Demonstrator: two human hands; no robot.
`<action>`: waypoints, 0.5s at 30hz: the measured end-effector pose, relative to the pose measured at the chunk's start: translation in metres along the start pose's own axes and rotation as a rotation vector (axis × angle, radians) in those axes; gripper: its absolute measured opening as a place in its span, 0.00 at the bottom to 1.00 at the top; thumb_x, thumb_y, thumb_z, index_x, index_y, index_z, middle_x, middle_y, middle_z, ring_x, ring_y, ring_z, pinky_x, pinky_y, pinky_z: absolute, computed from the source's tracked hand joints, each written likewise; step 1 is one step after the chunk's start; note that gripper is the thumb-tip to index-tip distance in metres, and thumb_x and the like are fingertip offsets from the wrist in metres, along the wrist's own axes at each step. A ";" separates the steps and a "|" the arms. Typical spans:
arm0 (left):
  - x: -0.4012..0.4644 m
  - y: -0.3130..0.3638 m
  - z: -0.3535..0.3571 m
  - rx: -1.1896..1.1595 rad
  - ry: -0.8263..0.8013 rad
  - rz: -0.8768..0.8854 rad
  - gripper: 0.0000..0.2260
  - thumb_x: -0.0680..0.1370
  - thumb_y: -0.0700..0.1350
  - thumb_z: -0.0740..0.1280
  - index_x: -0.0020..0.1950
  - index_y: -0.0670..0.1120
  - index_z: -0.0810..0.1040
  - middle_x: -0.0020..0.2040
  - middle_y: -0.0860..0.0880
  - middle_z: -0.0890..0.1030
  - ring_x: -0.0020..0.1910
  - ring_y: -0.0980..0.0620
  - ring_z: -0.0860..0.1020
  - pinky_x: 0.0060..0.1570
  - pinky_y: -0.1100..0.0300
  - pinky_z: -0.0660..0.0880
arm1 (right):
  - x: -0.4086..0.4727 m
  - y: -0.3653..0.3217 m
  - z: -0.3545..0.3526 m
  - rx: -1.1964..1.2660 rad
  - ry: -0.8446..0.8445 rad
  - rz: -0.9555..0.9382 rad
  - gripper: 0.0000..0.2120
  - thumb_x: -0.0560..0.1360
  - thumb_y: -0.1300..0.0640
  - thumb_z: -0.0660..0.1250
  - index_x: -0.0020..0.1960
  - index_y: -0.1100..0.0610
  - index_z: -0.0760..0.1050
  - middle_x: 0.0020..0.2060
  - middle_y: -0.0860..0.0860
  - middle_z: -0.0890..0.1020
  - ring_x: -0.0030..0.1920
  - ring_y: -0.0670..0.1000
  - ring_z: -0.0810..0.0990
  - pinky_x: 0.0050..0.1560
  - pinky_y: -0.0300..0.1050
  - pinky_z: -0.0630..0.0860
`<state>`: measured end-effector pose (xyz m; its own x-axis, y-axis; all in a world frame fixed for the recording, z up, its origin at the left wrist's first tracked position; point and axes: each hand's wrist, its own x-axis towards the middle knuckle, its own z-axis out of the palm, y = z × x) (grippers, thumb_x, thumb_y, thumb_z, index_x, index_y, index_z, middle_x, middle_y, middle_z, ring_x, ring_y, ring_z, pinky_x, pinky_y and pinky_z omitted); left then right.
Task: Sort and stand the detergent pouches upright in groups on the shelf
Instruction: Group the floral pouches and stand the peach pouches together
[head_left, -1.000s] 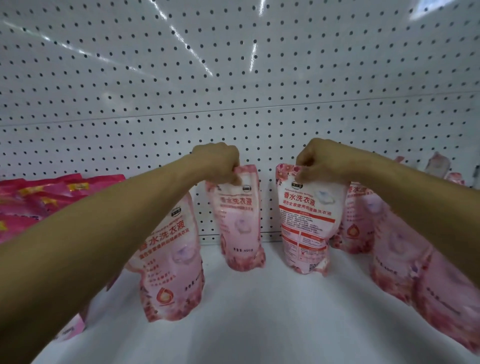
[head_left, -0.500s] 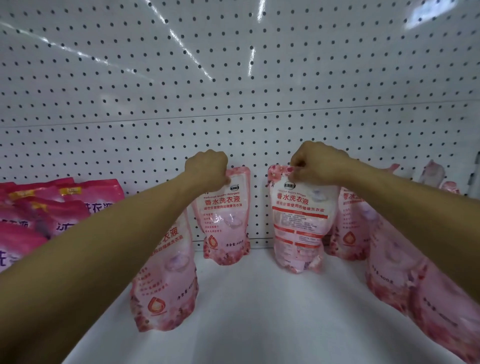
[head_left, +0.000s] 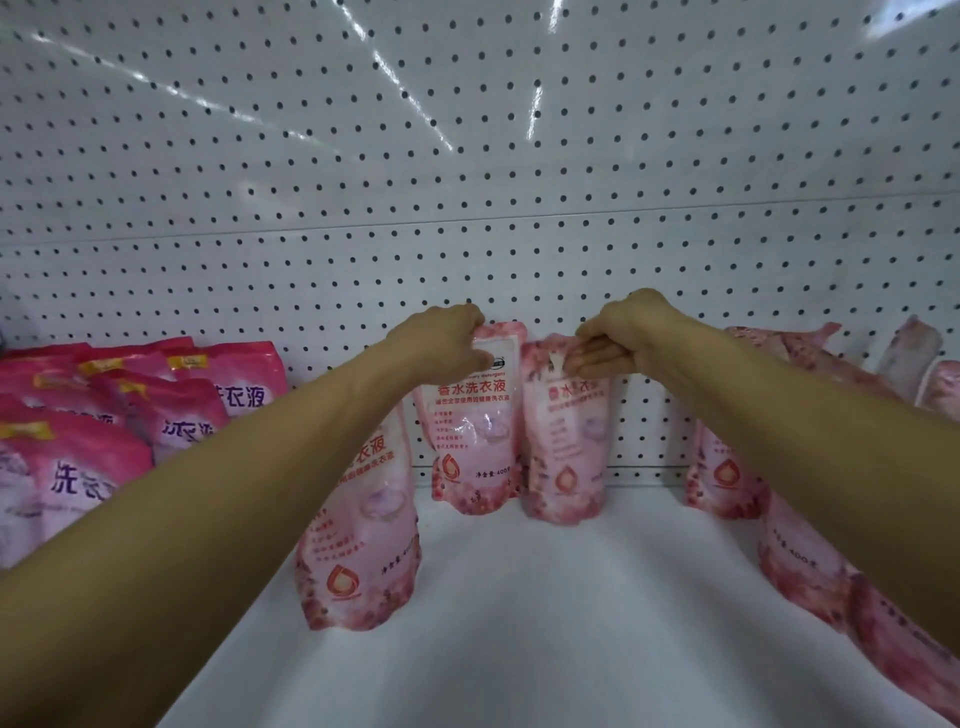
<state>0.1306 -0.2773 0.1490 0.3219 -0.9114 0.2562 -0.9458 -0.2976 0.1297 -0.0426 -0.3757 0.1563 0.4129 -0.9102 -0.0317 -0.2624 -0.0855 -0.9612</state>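
Two pale pink detergent pouches stand side by side against the pegboard at the back of the white shelf (head_left: 545, 597). My left hand (head_left: 441, 340) grips the top of the left pouch (head_left: 475, 431). My right hand (head_left: 618, 338) pinches the top of the right pouch (head_left: 563, 447), which touches its neighbour. A third pale pink pouch (head_left: 363, 525) stands nearer, partly hidden behind my left forearm.
Several darker pink pouches (head_left: 104, 441) lie stacked at the left. More pale pink pouches (head_left: 727, 478) line the right side behind my right forearm, running toward the front. The white pegboard (head_left: 467, 182) closes off the back.
Both hands pushed their pouches back to the pegboard and together; the right pouch moved left until it touches the left one. The view shifted nearer.
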 end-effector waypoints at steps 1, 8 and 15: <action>-0.003 0.000 0.000 -0.007 -0.006 0.000 0.24 0.80 0.51 0.66 0.74 0.47 0.66 0.61 0.47 0.79 0.56 0.47 0.78 0.58 0.48 0.75 | 0.001 0.000 0.002 0.007 -0.001 -0.001 0.09 0.78 0.70 0.59 0.53 0.74 0.76 0.41 0.67 0.83 0.37 0.60 0.85 0.32 0.49 0.83; 0.002 -0.008 0.006 0.123 0.082 -0.078 0.22 0.78 0.50 0.67 0.71 0.46 0.68 0.59 0.47 0.78 0.55 0.46 0.77 0.53 0.49 0.77 | 0.005 0.001 0.013 -0.140 0.019 -0.077 0.10 0.72 0.72 0.66 0.53 0.71 0.76 0.47 0.65 0.83 0.41 0.56 0.82 0.35 0.43 0.83; 0.022 0.004 0.021 0.089 0.281 -0.125 0.10 0.82 0.49 0.63 0.51 0.45 0.80 0.45 0.47 0.81 0.42 0.46 0.78 0.38 0.57 0.70 | 0.009 0.013 0.001 -0.162 0.011 -0.108 0.20 0.73 0.69 0.67 0.65 0.69 0.71 0.40 0.60 0.78 0.39 0.53 0.77 0.46 0.45 0.80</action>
<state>0.1328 -0.3051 0.1352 0.4230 -0.7559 0.4996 -0.8943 -0.4372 0.0957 -0.0417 -0.3844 0.1430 0.4371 -0.8965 0.0729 -0.3542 -0.2460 -0.9022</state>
